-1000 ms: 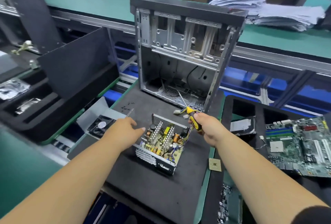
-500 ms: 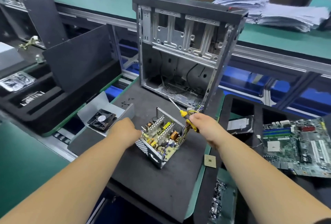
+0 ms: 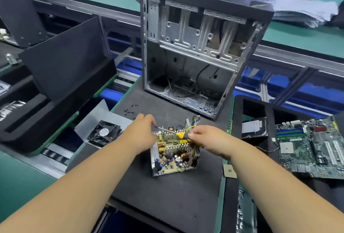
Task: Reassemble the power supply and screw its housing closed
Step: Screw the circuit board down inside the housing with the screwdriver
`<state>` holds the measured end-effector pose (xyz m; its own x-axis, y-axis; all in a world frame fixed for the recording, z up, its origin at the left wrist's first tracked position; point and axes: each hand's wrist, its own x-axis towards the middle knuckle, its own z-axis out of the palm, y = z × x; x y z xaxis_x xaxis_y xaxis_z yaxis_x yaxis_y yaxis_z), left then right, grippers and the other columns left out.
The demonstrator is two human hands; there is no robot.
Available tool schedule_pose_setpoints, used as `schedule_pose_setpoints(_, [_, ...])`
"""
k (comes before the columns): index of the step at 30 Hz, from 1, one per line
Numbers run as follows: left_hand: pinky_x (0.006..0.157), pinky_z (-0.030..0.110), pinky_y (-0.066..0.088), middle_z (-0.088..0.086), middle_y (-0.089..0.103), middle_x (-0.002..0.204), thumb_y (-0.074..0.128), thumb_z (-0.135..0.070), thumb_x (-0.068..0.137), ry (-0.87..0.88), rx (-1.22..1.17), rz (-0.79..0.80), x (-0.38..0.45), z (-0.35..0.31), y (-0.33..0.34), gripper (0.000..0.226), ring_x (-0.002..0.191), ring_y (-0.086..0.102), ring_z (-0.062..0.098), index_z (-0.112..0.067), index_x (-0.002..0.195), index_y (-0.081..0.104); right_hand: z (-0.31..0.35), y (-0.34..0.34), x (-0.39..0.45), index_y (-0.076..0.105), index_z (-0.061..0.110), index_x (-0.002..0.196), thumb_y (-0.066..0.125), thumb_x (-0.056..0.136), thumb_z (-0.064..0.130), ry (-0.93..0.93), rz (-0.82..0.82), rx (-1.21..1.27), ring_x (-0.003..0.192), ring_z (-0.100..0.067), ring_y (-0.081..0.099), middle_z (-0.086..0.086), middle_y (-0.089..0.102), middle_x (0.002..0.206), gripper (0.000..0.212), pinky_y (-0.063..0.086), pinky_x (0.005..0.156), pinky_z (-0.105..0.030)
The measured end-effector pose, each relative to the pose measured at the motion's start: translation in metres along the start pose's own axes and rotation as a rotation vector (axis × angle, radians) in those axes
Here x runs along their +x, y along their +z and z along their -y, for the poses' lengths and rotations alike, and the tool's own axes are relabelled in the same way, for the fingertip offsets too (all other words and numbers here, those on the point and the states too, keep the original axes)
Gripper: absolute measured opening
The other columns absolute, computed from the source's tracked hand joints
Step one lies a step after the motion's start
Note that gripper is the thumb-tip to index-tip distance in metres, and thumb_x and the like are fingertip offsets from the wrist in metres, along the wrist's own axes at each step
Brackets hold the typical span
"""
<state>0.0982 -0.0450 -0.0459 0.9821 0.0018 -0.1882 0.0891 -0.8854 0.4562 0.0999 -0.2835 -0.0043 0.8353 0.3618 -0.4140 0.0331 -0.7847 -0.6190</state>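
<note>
Your left hand (image 3: 144, 132) covers the power supply (image 3: 175, 150)'s near-left corner, hiding the screwdriver (image 3: 179, 135) tip. The motherboard (image 3: 312, 147) runs off the right edge. The screws (image 3: 130, 110) are too small to count.

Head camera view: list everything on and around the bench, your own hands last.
power supply: one, open, yellow board, mat centre.
screwdriver: one, yellow-black handle, over the supply.
loose screws: several, black, mat's far left.
computer case: one, grey-black, upright behind.
fan: one, black, left.
motherboard: one, green, right.
CPU chip: one, tan, mat's right edge.
papers: one stack, white, far right.
left hand: at the supply's left edge.
right hand: fingers holding the screwdriver.
</note>
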Motion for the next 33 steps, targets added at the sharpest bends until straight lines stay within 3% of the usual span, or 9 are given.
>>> schedule_pose_setpoints(4, [0.076,0.034,0.044,-0.001,0.042,0.111,0.062,-0.029,0.084,0.087,0.065,-0.011,0.01,0.008,-0.001,0.033,0.092,0.047,0.02,-0.023,0.114,0.05,-0.006,0.005,-0.006,0.057,0.008,0.089,0.048,0.101,0.036,0.064,-0.059,0.127,0.073,-0.018,0.044,-0.002,0.049,0.08,0.032,0.032,0.067,-0.032])
schedule_pose_setpoints(7, [0.093,0.035,0.041,0.001,0.04,0.119,0.066,-0.042,0.084,0.286,0.171,-0.13,0.02,0.008,0.003,0.041,0.112,0.038,0.023,-0.021,0.118,0.054,-0.011,0.008,-0.012,0.059,0.019,0.08,0.049,0.101,0.036,0.124,-0.121,0.237,0.07,-0.014,0.042,0.007,0.049,0.073,0.029,0.031,0.067,-0.031])
schedule_pose_setpoints(12, [0.115,0.04,0.026,0.002,0.033,0.148,0.058,-0.048,0.09,0.646,0.214,0.053,0.032,-0.008,0.015,0.054,0.139,0.024,0.023,-0.015,0.133,0.052,-0.014,0.017,-0.027,0.057,0.029,0.072,0.05,0.101,0.037,0.159,-0.207,0.337,0.068,-0.013,0.039,0.01,0.046,0.069,0.031,0.03,0.067,-0.031])
schedule_pose_setpoints(17, [0.118,0.035,0.021,-0.001,0.036,0.151,0.055,-0.048,0.092,0.816,0.261,0.107,0.028,-0.009,0.029,0.062,0.141,0.026,0.02,-0.024,0.147,0.04,-0.016,0.029,-0.047,0.057,0.027,0.073,0.049,0.101,0.038,0.2,-0.281,0.379,0.066,-0.014,0.037,0.009,0.043,0.068,0.031,0.029,0.065,-0.031])
schedule_pose_setpoints(22, [0.121,0.036,0.017,-0.002,0.026,0.16,0.049,-0.049,0.095,0.857,0.334,0.121,0.022,-0.007,0.036,0.062,0.147,0.02,0.02,-0.025,0.151,0.035,-0.015,0.04,-0.063,0.055,0.009,0.085,0.05,0.099,0.036,0.227,-0.361,0.413,0.072,-0.015,0.037,0.001,0.043,0.075,0.031,0.027,0.07,-0.032])
schedule_pose_setpoints(27, [0.12,0.035,0.015,-0.004,0.021,0.162,0.043,-0.05,0.097,0.819,0.363,0.085,0.016,-0.004,0.039,0.059,0.148,0.018,0.018,-0.025,0.15,0.035,-0.002,0.047,-0.065,0.055,0.013,0.083,0.048,0.093,0.046,0.258,-0.381,0.404,0.072,-0.018,0.04,-0.002,0.044,0.078,0.035,0.03,0.07,-0.034])
schedule_pose_setpoints(33, [0.114,0.035,0.023,-0.006,0.025,0.159,0.043,-0.051,0.096,0.817,0.366,0.079,0.014,-0.006,0.041,0.056,0.141,0.029,0.017,-0.028,0.146,0.038,0.02,0.049,-0.048,0.064,0.015,0.094,0.049,0.096,0.045,0.281,-0.395,0.379,0.073,-0.019,0.051,-0.004,0.058,0.082,0.033,0.041,0.07,-0.036])
